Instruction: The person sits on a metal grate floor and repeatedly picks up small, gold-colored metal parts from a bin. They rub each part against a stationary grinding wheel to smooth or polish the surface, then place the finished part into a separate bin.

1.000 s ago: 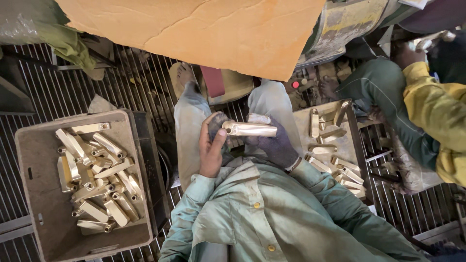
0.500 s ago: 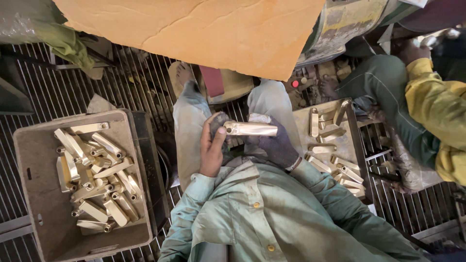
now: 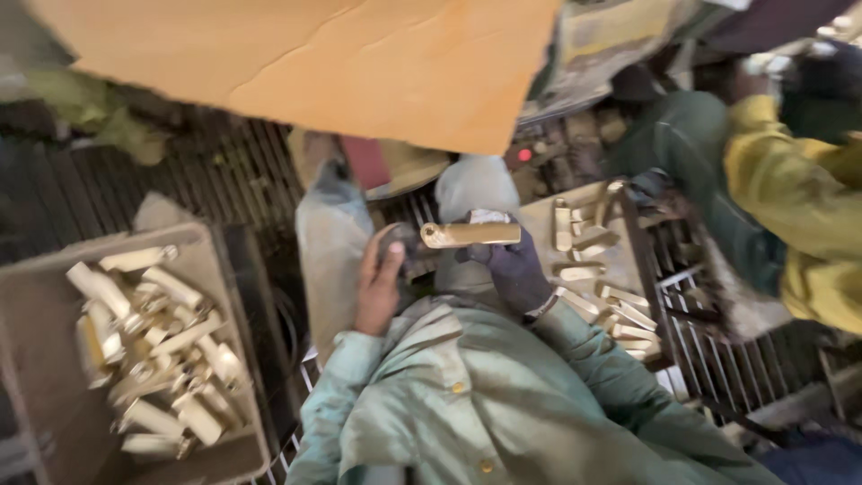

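Observation:
My right hand [image 3: 514, 269], in a dark glove, grips a brass-coloured tube-shaped metal part [image 3: 470, 234] that lies level across my lap. My bare left hand [image 3: 380, 283] sits at the part's left end, fingers curled around a dark object there; what that object is stays unclear. Both hands are close to my chest, above my pale green jacket [image 3: 485, 395]. The picture is blurred by motion.
A grey crate [image 3: 40, 359] at my left holds several similar brass parts [image 3: 153, 341]. Another pile of them [image 3: 602, 278] lies on a tray at my right. A person in a yellow sleeve [image 3: 790, 207] works at the far right. Orange cardboard [image 3: 341, 63] overhangs. Metal grating covers the floor.
The view has shifted slightly and gone blurry. My hands keep the same hold on the brass part; the person at the right has leaned further in.

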